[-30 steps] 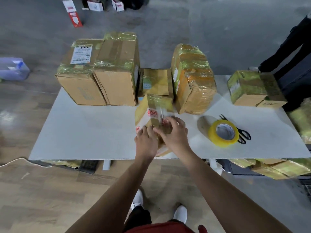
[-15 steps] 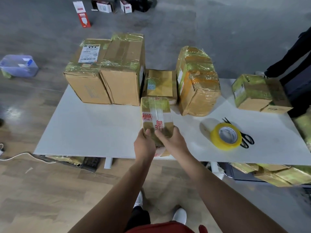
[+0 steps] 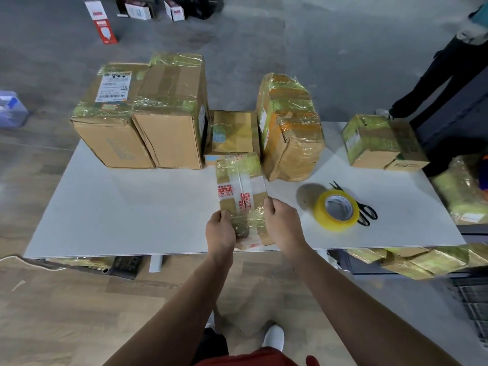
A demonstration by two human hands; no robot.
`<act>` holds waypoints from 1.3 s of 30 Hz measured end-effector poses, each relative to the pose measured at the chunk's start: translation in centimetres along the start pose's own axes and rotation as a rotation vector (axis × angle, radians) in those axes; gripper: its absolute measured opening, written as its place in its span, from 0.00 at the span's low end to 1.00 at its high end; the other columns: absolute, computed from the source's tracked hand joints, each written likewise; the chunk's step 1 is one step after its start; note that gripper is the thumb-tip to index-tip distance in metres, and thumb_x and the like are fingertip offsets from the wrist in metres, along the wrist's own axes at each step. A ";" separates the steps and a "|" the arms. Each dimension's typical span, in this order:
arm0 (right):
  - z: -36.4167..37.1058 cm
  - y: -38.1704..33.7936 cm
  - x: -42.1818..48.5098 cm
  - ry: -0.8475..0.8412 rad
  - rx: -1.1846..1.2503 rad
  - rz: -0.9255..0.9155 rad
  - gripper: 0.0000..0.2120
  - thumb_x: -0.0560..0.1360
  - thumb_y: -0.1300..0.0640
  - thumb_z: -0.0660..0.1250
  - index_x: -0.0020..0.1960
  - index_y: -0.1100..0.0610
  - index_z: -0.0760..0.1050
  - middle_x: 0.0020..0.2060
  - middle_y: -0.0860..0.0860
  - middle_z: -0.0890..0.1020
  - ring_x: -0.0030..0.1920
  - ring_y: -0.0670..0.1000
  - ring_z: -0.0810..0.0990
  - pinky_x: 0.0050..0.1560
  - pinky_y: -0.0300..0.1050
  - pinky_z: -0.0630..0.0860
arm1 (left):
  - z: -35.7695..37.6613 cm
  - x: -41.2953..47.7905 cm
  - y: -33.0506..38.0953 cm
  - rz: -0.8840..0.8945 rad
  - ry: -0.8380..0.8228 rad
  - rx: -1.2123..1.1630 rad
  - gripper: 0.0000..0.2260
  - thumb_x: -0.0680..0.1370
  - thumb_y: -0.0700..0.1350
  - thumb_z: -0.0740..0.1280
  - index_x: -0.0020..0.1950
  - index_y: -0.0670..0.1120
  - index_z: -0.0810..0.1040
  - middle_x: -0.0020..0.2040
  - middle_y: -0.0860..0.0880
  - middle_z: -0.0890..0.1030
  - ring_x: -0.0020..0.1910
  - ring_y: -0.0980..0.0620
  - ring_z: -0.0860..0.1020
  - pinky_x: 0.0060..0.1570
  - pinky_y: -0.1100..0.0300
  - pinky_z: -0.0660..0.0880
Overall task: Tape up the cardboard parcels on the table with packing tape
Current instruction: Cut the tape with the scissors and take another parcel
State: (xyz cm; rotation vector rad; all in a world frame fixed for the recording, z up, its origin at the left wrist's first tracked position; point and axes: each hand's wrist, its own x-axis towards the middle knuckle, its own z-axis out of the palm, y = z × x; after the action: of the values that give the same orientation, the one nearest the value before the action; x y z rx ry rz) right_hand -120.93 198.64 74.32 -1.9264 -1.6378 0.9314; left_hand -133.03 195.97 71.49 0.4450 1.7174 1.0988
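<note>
1. My left grip (image 3: pixel 220 231) and right grip (image 3: pixel 284 225) both clasped the small parcel (image 3: pixel 241 186) at its near end, one on each side.
2. The parcel was at the tabletop's (image 3: pixel 132 207) 6 o'clock edge, already banded with tape.
3. I judged this to be the positioning step before another strip.
4. The next move probably called for freeing my right grip to fetch the tape roll (image 3: pixel 336 210) at the parcel's 3 o'clock, beside the scissors (image 3: pixel 367 215).

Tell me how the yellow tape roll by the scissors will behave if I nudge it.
The yellow tape roll seems to lie flat, hole up, so it would probably slide rather than roll. It sits against the scissors, so a nudge may drag them along. Its thick winding suggests a stiff, fairly weighty ring.
</note>
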 end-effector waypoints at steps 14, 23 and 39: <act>2.5 -0.2 0.7 -0.187 0.064 0.068 0.41 0.61 0.22 0.56 0.70 0.39 0.66 0.71 0.48 0.67 0.73 0.54 0.63 0.71 0.61 0.63 | -1.8 0.5 1.0 0.221 0.077 0.683 0.23 0.83 0.49 0.54 0.77 0.42 0.59 0.75 0.41 0.61 0.72 0.39 0.62 0.68 0.45 0.63; 3.1 0.7 0.6 -0.267 -0.035 0.091 0.51 0.63 0.23 0.63 0.78 0.46 0.53 0.71 0.50 0.71 0.69 0.56 0.71 0.67 0.57 0.71 | -3.2 2.0 0.8 0.039 -0.096 0.399 0.39 0.77 0.61 0.64 0.78 0.40 0.54 0.72 0.42 0.65 0.71 0.42 0.65 0.71 0.45 0.63; 3.1 1.8 0.8 -0.344 0.016 0.153 0.22 0.81 0.39 0.55 0.44 0.57 0.73 0.34 0.49 0.76 0.36 0.48 0.75 0.34 0.42 0.67 | -4.0 2.7 -1.5 0.096 -0.087 0.274 0.18 0.79 0.58 0.65 0.61 0.46 0.76 0.54 0.51 0.82 0.52 0.51 0.79 0.52 0.56 0.76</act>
State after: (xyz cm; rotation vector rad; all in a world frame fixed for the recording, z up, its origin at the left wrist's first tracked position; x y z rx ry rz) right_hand -121.88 198.81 70.81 -1.9870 -1.6720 1.3973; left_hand -137.44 195.30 69.11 0.7429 1.7909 0.8993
